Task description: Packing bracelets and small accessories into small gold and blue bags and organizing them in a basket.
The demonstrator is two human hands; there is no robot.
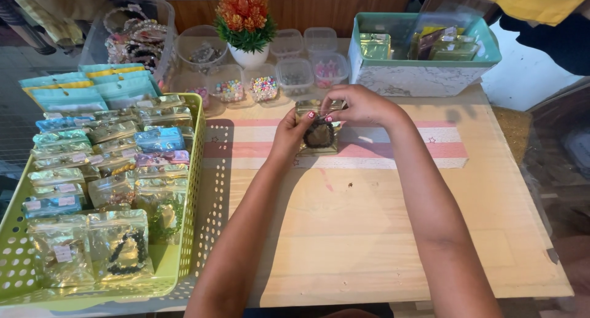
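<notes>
Green plastic forms the slotted basket [195, 170] at the far left, where shiny foil pouches [117, 170] are stood in overlapping rows, apparently so that each clear front can be seen; a dark bead bracelet [127, 251] is visible through the nearest one. Behind the basket, teal flat packets [92, 87] are stacked, and a clear tub of finished bracelets [132, 38] is set against the back edge. Small open cups of coloured beads [246, 87] are lined up around a white pot with an orange artificial plant [246, 17], within easy reach of the working spot. At the middle of the wooden table [369, 232], over a pink and white striped strip [393, 146], a small clear pouch [319, 137] with a dark beaded item inside is held just above the surface. The left hand [292, 133] is closed on the pouch's left edge, steadying it, while the right hand [359, 106] is curled over the top edge with fingertips pinched on it, seemingly at the seal. Further right, a pale teal bin [424, 78] holding more foil packets is placed at the back.
</notes>
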